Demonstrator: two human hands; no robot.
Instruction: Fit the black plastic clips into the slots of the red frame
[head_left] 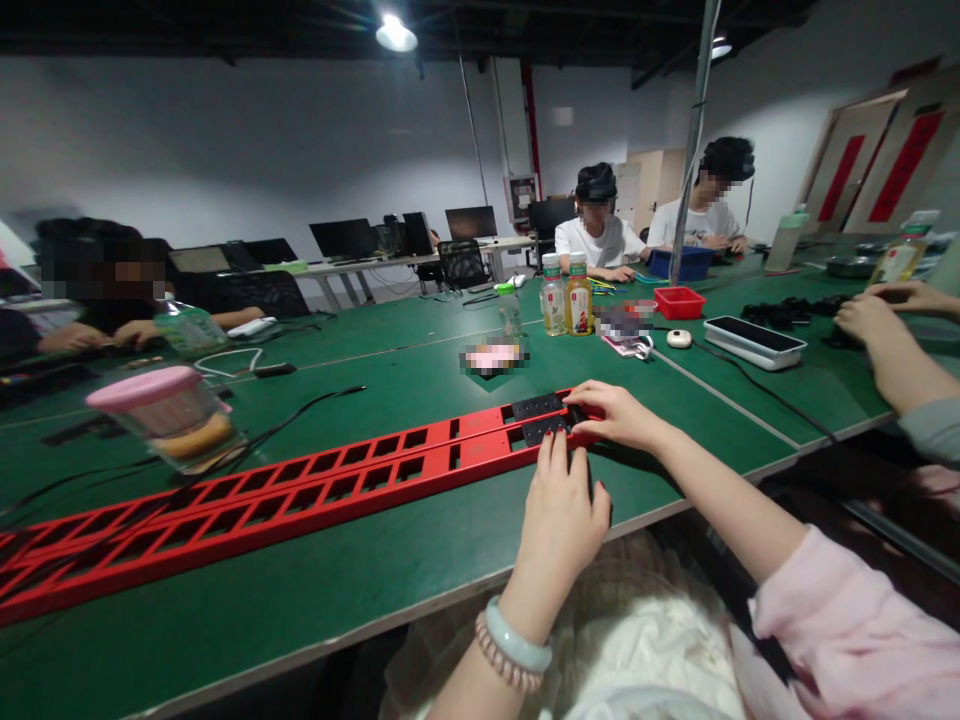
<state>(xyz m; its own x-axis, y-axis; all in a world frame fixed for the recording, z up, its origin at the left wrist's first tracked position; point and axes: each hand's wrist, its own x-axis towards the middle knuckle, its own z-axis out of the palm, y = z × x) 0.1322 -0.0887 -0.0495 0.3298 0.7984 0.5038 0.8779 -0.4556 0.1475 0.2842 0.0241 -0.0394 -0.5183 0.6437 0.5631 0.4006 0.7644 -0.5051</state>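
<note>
Two long red perforated metal rails [315,495] lie side by side across the green table [420,560]. Black perforated plates [541,418] sit on their right end. My left hand [559,515] rests at the rails' near edge, fingers stretched toward the nearer black plate. My right hand [615,412] lies flat over the rails' right end, fingers extended and touching the plates. Neither hand grips anything I can see.
A pink-lidded jar [169,418] and cables lie at left. Two drink bottles [567,295], a red tray [679,301], a white device [752,341] and a blue bin [681,263] stand further back. Another person's hands [877,315] work at right; more people sit around the table.
</note>
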